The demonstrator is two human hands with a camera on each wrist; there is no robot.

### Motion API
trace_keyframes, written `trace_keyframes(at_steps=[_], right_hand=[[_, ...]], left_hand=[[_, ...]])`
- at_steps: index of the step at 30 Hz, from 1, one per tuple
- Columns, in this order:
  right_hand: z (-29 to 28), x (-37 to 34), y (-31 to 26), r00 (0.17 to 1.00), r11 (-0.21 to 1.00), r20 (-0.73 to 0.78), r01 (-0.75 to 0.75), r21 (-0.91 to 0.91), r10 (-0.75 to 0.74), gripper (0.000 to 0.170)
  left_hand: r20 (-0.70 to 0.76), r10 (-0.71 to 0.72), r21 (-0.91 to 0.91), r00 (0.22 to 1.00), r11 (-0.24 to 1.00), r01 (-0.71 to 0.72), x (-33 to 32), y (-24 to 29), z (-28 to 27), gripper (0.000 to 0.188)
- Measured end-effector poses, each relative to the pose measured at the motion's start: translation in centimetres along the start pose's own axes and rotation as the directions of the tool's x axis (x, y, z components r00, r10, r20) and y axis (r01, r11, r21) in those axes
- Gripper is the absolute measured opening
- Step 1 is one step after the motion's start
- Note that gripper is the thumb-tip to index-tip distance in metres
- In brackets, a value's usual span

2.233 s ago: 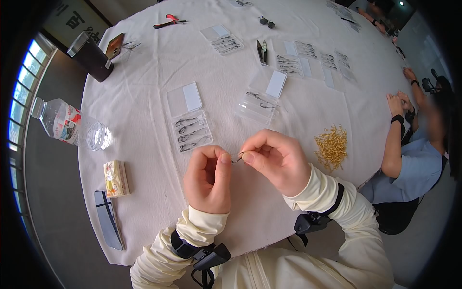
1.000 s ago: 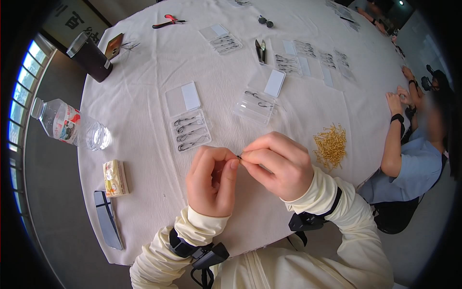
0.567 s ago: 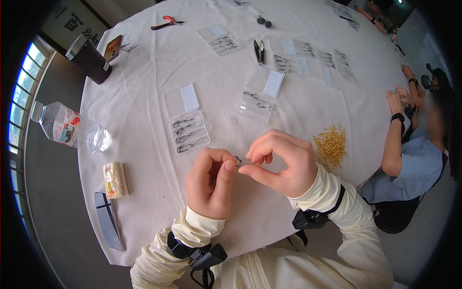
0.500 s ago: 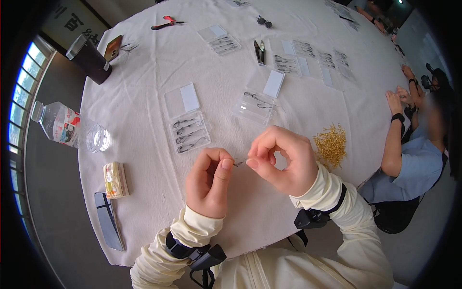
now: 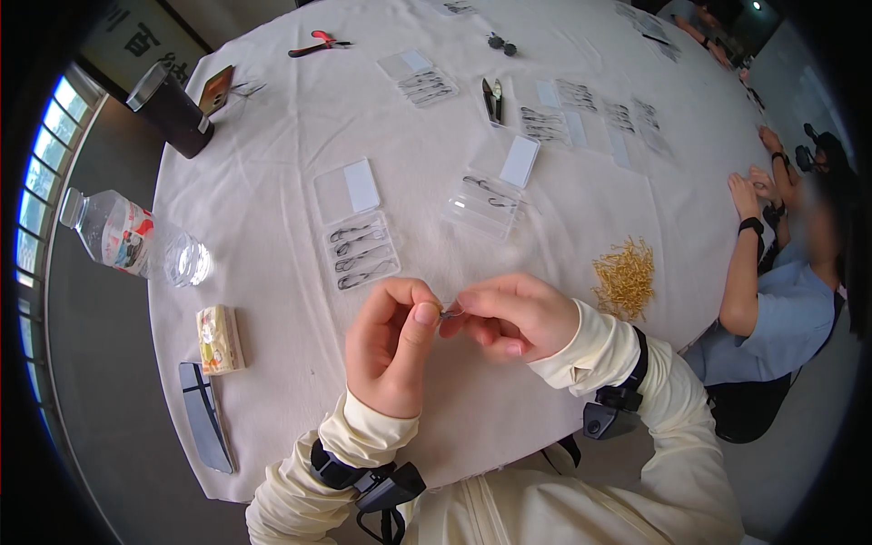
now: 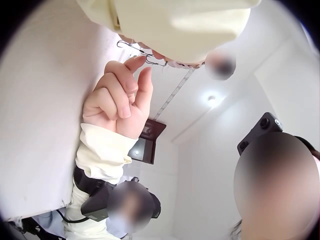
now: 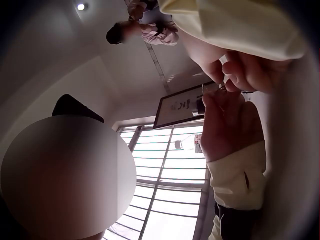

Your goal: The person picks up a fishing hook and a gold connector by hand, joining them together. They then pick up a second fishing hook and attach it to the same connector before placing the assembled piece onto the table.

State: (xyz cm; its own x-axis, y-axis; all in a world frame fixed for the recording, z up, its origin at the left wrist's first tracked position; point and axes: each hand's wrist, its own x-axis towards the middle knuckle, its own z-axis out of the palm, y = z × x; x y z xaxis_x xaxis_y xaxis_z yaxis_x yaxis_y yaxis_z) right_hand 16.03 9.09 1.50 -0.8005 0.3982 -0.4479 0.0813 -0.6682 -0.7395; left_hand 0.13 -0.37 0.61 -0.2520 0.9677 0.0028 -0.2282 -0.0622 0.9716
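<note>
In the head view my left hand [image 5: 389, 350] pinches a small dark fish hook [image 5: 445, 315] between thumb and forefinger. My right hand [image 5: 516, 316] meets it from the right, turned over, its thumb and forefinger close about the hook's thin end and its other fingers curled. The left wrist view shows dark fish hooks [image 6: 131, 46] at the right hand's [image 6: 116, 95] fingertips. In the right wrist view the left hand [image 7: 227, 125] touches the right fingers, and the hook is mostly hidden. An open clear box [image 5: 363, 250] with several hooks lies just beyond the left hand.
Beyond the hands another open box [image 5: 484, 207] holds two hooks. Small gold metal pieces [image 5: 624, 279] are heaped at the right. Cutters [image 5: 493, 100], red-handled pliers [image 5: 320, 44], a water bottle [image 5: 127, 238], a dark tumbler [image 5: 173, 113] and a tissue pack [image 5: 219, 340] lie around the white-clothed table.
My right hand drew away from the left one, pinched with its fingertips, then turned over and came back to the hook. The left hand kept its pinch and barely moved.
</note>
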Motion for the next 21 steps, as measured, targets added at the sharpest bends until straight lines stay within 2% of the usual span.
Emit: trace_keyframes(at_steps=[6, 8, 13, 15, 16, 18, 21], right_hand=[[-0.5, 0.3, 0.3, 1.000, 0.995, 0.020, -0.025, 0.101, 0.023, 0.029], [-0.6, 0.4, 0.4, 0.999, 0.993, 0.027, -0.032, 0.113, 0.029, 0.027], [-0.9, 0.3, 0.2, 1.000, 0.992, 0.021, -0.022, 0.123, 0.019, 0.021], [-0.9, 0.2, 0.3, 0.988, 0.989, -0.054, 0.139, -0.057, -0.142, 0.019], [-0.8, 0.2, 0.3, 0.989, 0.989, -0.053, 0.138, -0.059, -0.141, 0.019], [-0.3, -0.1, 0.2, 0.930, 0.922, -0.149, 0.294, -0.251, -0.337, 0.016], [-0.1, -0.4, 0.2, 0.888, 0.881, -0.192, 0.346, -0.322, -0.419, 0.010]], left_hand=[[0.056, 0.019, 0.023, 0.998, 1.000, -0.020, -0.1, 0.4, 0.3, 0.013], [0.129, 0.025, 0.008, 0.991, 1.000, -0.027, -0.3, 0.3, -0.2, 0.010], [0.114, 0.032, 0.056, 0.993, 0.998, -0.039, -0.3, 0.1, -0.5, 0.009], [0.087, 0.026, 0.040, 0.996, 0.999, -0.030, -0.3, 0.2, -0.4, 0.009], [0.048, 0.008, 0.046, 0.999, 0.999, -0.010, -0.3, 0.2, -0.3, 0.009], [0.007, -0.009, 0.051, 1.000, 0.999, 0.009, -0.3, 0.2, -0.1, 0.010], [-0.047, 0.000, 0.064, 0.999, 0.998, 0.003, -0.4, -0.1, 0.3, 0.010]])
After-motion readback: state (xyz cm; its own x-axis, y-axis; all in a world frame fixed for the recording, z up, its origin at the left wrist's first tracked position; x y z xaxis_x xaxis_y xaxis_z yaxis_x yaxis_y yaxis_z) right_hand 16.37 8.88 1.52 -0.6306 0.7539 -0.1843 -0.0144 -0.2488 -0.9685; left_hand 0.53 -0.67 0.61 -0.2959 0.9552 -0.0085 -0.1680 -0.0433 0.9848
